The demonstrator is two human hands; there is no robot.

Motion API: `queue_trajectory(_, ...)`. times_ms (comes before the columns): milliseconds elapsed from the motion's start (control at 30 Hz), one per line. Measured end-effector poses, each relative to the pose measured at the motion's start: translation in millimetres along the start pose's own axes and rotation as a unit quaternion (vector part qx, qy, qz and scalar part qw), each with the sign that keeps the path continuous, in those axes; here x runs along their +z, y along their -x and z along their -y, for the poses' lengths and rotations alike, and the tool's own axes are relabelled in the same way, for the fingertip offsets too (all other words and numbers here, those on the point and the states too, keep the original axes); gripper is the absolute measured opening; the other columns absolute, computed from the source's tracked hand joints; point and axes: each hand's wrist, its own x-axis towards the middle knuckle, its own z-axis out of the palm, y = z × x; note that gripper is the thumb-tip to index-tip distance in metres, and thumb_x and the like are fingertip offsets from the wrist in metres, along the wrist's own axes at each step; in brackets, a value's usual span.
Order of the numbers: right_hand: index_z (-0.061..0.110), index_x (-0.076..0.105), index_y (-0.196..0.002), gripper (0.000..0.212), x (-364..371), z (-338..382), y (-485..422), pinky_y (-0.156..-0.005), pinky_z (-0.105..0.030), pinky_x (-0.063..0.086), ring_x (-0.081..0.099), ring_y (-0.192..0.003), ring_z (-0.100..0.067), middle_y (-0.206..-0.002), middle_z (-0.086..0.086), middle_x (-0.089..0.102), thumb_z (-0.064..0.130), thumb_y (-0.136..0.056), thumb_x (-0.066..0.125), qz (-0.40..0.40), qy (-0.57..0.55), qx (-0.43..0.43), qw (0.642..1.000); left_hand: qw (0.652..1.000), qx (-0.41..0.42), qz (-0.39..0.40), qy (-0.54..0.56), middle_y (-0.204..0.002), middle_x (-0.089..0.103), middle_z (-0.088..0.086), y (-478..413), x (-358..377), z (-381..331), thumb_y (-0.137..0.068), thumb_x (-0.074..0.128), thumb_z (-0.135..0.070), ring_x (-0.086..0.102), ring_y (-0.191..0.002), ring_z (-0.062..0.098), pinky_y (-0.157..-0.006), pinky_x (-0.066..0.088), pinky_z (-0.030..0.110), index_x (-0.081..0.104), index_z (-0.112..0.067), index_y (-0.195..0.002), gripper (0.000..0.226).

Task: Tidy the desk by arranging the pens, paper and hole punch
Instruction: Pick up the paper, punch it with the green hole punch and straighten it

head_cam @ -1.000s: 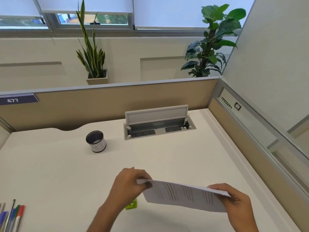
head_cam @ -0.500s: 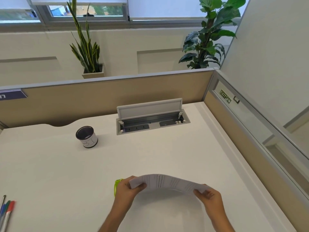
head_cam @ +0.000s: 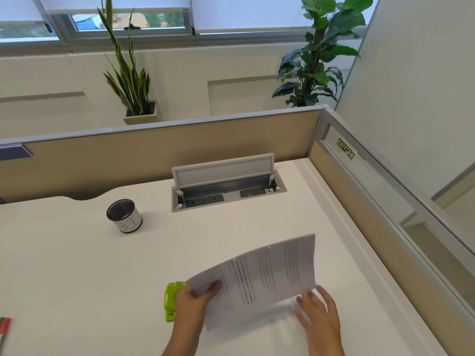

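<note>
Paper (head_cam: 259, 276) held above the desk (head_cam: 77, 278).
Left hand (head_cam: 195, 301) pinched its corner; right hand (head_cam: 318, 314) hung open beneath, holding nothing; punch (head_cam: 171, 298) lay beside.

The white tabletop (head_cam: 77, 278) carries a dark-rimmed cup (head_cam: 125, 217) standing upright toward the back left. A recessed socket box (head_cam: 226, 194) sits at the back centre, its lid raised. A green hole punch (head_cam: 171, 299) lies near the front. Pens (head_cam: 4, 327) show at the left edge, cut off by the frame.
</note>
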Motion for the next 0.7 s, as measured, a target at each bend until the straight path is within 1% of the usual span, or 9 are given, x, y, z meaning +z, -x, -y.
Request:
queue_trajectory(67,0.022,0.056,-0.132,0.039,13.0,-1.8,10.7,-0.079,-0.053,0.066,0.068,-0.1,-0.042,-0.116,-0.015,0.069,-0.001,-0.101,0.063,0.019,-0.096,0.082,0.992,0.996,-0.046,0.001,0.078,-0.094,0.088,0.011,5.7,10.3,2.2,-0.068,0.1,-0.004,0.084,-0.076,0.017,-0.06,0.064,0.022,0.085,-0.007,-0.09,0.027)
queue_trajectory(100,0.022,0.059,-0.128,0.037,20.6,-2.1,17.0,-0.075,-0.053,0.067,0.07,-0.097,-0.042,-0.113,-0.016,0.073,0.002,-0.097,0.066,0.046,-0.108,0.104,0.988,0.991,-0.068,0.008,0.117,-0.103,0.087,0.015,8.2,15.8,3.7,-0.066,0.101,-0.008,0.085,-0.085,0.024,-0.065,0.067,0.026,0.085,-0.006,-0.097,0.036)
queue_trajectory(167,0.021,0.065,-0.127,0.046,35.2,-2.1,29.8,-0.077,-0.051,0.066,0.074,-0.1,-0.042,-0.115,-0.017,0.08,0.004,-0.084,0.072,0.109,-0.089,0.11,0.984,0.98,-0.098,0.032,0.171,-0.111,0.085,0.017,14.6,27.0,5.8,-0.062,0.1,-0.016,0.085,-0.096,0.031,-0.071,0.069,0.031,0.084,-0.008,-0.106,0.048)
queue_trajectory(233,0.017,0.067,-0.132,0.053,43.0,-1.0,37.5,-0.082,-0.051,0.067,0.077,-0.107,-0.042,-0.122,-0.019,0.08,0.001,-0.082,0.073,0.132,-0.075,0.084,0.985,0.976,-0.103,0.051,0.186,-0.115,0.084,0.018,20.3,36.8,12.4,-0.055,0.104,-0.021,0.084,-0.099,0.032,-0.073,0.069,0.032,0.084,-0.011,-0.109,0.058)
queue_trajectory(333,0.011,0.071,-0.13,0.041,47.8,8.5,42.9,-0.077,-0.04,0.07,0.082,-0.101,-0.03,-0.121,-0.018,0.081,-0.005,-0.091,0.07,0.115,-0.046,0.024,0.992,0.977,-0.09,0.084,0.175,-0.115,0.084,0.019,25.8,37.8,14.1,-0.042,0.111,-0.032,0.084,-0.099,0.033,-0.075,0.069,0.036,0.084,-0.009,-0.108,0.075)
queue_trajectory(433,0.014,0.073,-0.124,0.033,47.6,23.6,39.0,-0.084,-0.042,0.066,0.083,-0.098,-0.024,-0.115,-0.01,0.084,-0.005,-0.097,0.068,0.105,0.033,-0.03,0.993,0.987,-0.051,0.088,0.126,-0.115,0.084,0.02,21.2,23.0,-4.9,-0.035,0.111,-0.044,0.081,-0.102,0.038,-0.089,0.065,0.048,0.082,-0.006,-0.112,0.091)
queue_trajectory(500,0.014,0.074,-0.121,0.029,43.7,36.6,35.2,-0.09,-0.042,0.061,0.083,-0.099,-0.023,-0.113,-0.008,0.085,-0.003,-0.098,0.069,0.116,0.082,-0.057,0.988,0.991,-0.011,0.096,0.094,-0.112,0.084,0.018,17.0,10.9,-24.8,-0.039,0.107,-0.053,0.08,-0.099,0.029,-0.094,0.059,0.046,0.082,-0.014,-0.115,0.088)
queue_trajectory(600,0.011,0.075,-0.118,0.025,38.1,54.9,32.1,-0.081,-0.037,0.065,0.083,-0.098,-0.022,-0.111,-0.007,0.085,-0.003,-0.098,0.068,0.13,0.149,-0.073,0.978,0.988,0.028,0.151,0.031,-0.112,0.085,0.009,16.7,4.2,-57.7,-0.064,0.095,-0.051,0.08,-0.1,0.017,-0.09,0.059,0.031,0.081,-0.028,-0.12,0.062)
queue_trajectory(700,0.009,0.075,-0.118,0.024,34.3,64.7,27.6,-0.074,-0.025,0.066,0.083,-0.098,-0.021,-0.112,-0.005,0.085,-0.002,-0.099,0.068,0.165,0.202,-0.081,0.962,0.983,0.058,0.172,-0.031,-0.102,0.087,0.007,13.5,14.8,-77.8,-0.081,0.093,-0.04,0.082,-0.09,0.018,-0.075,0.063,0.025,0.086,-0.024,-0.105,0.03)
